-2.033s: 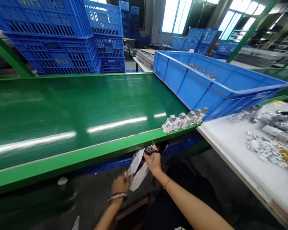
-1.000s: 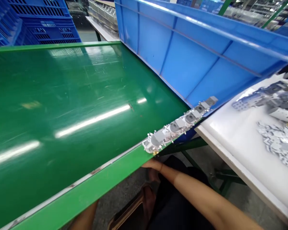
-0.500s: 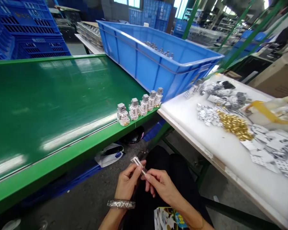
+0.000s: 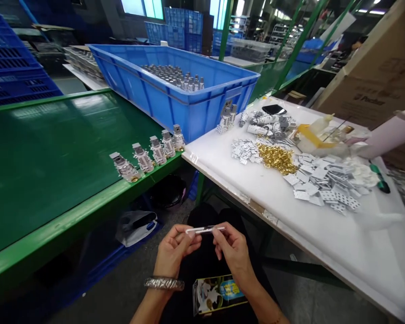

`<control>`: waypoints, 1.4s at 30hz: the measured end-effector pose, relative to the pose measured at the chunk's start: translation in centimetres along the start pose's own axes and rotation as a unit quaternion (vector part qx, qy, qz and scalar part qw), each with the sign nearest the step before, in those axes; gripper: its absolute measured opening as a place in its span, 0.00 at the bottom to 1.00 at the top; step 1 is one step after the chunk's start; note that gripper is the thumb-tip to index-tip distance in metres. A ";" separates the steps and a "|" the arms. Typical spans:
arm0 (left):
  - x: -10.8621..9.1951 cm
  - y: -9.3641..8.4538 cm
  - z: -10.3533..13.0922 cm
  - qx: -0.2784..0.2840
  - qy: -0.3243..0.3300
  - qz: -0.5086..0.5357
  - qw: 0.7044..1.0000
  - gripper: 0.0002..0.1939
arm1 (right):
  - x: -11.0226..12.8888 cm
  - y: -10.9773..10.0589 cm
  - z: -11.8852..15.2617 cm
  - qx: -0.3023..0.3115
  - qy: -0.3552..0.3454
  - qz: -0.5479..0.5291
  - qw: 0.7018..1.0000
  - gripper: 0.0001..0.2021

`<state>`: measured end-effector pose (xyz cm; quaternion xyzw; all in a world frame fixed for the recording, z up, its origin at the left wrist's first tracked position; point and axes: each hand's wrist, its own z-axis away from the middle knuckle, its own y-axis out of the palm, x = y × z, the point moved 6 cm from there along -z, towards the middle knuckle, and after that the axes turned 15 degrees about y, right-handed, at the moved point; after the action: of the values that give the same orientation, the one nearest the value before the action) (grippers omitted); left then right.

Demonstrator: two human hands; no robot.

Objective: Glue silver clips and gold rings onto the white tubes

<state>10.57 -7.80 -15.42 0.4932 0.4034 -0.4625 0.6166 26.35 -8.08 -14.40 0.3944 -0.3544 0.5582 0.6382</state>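
Observation:
A thin white strip-like part (image 4: 205,230) lies nearly level between my two hands, above my lap. My left hand (image 4: 179,246) pinches its left end between thumb and fingers. Its right end is in the closed fingers of my right hand (image 4: 230,245). The finer details of the part are too small to tell. To the front left, several white assemblies with grey tops (image 4: 158,150) stand in a row on the green bench's edge; the leftmost one (image 4: 124,167) leans.
A large blue bin (image 4: 199,105) holds rows of similar assemblies. On the white table (image 4: 219,155) lie gold pieces (image 4: 277,158), white plates (image 4: 319,180), a black phone (image 4: 274,109) and a yellow-edged container (image 4: 312,135). A printed carton (image 4: 219,292) is at my lap.
The view has turned to the right. The white part has gone from slanting to nearly level, and my hands are a little farther apart, both still holding it.

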 end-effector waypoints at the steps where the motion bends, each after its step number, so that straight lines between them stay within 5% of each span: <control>1: 0.1 0.3 0.4 0.009 -0.011 0.000 1.000 0.09 | 0.2 -0.4 -0.1 -0.013 -0.004 -0.012 1.000 0.19; 6: 0.7 1.9 2.6 0.039 -0.047 -0.020 0.998 0.20 | 0.6 -0.5 -0.1 -0.026 -0.007 -0.034 0.999 0.19; 20: 0.3 3.0 3.7 0.038 -0.012 -0.038 0.998 0.20 | 0.4 1.4 1.4 -0.032 -0.036 0.037 0.998 0.15; 32: -0.2 1.6 3.2 0.025 0.042 -0.106 0.993 0.15 | 2.7 -0.8 0.3 -0.025 -0.057 0.032 0.998 0.13; 42: 2.2 0.2 2.7 0.055 -0.049 -0.056 0.996 0.25 | -0.2 -2.6 -1.7 -0.148 -0.026 -0.102 0.983 0.17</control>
<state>11.38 -10.85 -16.96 0.4794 0.3742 -0.5413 0.5807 28.94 -6.83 -15.63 0.3444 -0.4077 0.4212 0.7333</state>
